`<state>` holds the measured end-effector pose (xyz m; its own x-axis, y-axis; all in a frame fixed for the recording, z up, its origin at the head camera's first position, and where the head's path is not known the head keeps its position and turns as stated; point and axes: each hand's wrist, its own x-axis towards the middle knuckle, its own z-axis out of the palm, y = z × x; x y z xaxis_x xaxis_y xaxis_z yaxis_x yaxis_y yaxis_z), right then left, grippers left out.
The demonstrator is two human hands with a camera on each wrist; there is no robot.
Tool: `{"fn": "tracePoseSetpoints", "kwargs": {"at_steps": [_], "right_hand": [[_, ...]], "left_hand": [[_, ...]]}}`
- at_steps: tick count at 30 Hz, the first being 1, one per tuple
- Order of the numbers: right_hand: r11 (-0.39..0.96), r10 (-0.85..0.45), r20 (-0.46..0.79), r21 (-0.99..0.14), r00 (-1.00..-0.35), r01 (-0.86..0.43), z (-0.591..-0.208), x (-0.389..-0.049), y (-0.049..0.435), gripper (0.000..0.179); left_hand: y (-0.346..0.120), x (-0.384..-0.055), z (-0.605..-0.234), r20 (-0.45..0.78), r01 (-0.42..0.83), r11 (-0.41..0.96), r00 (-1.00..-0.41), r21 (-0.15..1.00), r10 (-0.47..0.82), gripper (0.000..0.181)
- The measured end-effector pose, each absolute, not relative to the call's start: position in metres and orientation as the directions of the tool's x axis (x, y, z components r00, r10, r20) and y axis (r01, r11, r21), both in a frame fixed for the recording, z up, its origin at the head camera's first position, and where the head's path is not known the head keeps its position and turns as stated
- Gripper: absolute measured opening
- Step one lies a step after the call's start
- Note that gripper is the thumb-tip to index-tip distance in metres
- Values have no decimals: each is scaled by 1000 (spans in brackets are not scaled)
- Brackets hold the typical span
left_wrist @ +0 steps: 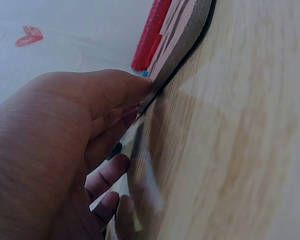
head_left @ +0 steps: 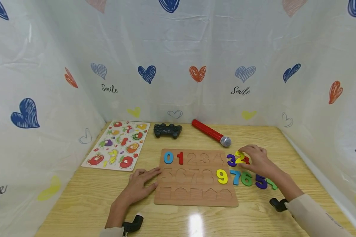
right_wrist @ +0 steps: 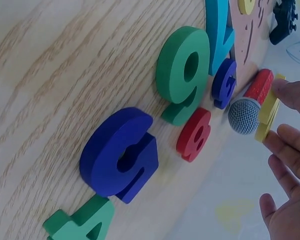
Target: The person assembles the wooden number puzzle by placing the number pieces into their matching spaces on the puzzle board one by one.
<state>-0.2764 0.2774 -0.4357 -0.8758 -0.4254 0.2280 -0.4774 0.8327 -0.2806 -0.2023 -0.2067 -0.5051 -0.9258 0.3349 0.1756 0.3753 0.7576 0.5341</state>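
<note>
In the head view, my right hand (head_left: 258,160) pinches a yellow number 2 (head_left: 239,157) between thumb and fingers, raised above the table. Under it lie a purple 3 (head_left: 233,160) and a red 8 (right_wrist: 195,135). My left hand (head_left: 137,187) touches the left edge of a wooden number board (head_left: 192,201) with its fingertips, fingers loosely extended. On the board's top row are a blue 0 (head_left: 165,158) and a red 1 (head_left: 180,158); a yellow 9 (head_left: 225,177) lies at the right of the middle row. The other outlined recesses are bare.
Right of the board lie a blue 7 (head_left: 236,177), green 6 (head_left: 243,179), purple 5 (head_left: 261,185) and green 4 (head_left: 272,184). Behind are a red microphone (head_left: 209,131) and a black game controller (head_left: 167,130). A fruit puzzle board (head_left: 115,144) lies at left, near the curtain.
</note>
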Motion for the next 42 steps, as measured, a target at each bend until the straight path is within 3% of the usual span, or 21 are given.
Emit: {"fn": "tracePoseSetpoints", "kwargs": {"at_steps": [9, 25, 42], "right_hand": [[818, -443, 222, -297, -869, -493, -436, -278, 267, 49], [796, -473, 218, -309, -853, -520, -444, -285, 250, 52], [772, -503, 205, -330, -839, -543, -444, -286, 230, 51]], "left_hand": [[-207, -201, -506, 239, 419, 739, -908, 528, 344, 48], [-208, -204, -506, 144, 359, 755, -930, 549, 338, 50], [-207, -203, -504, 144, 356, 749, -931, 559, 335, 49]]}}
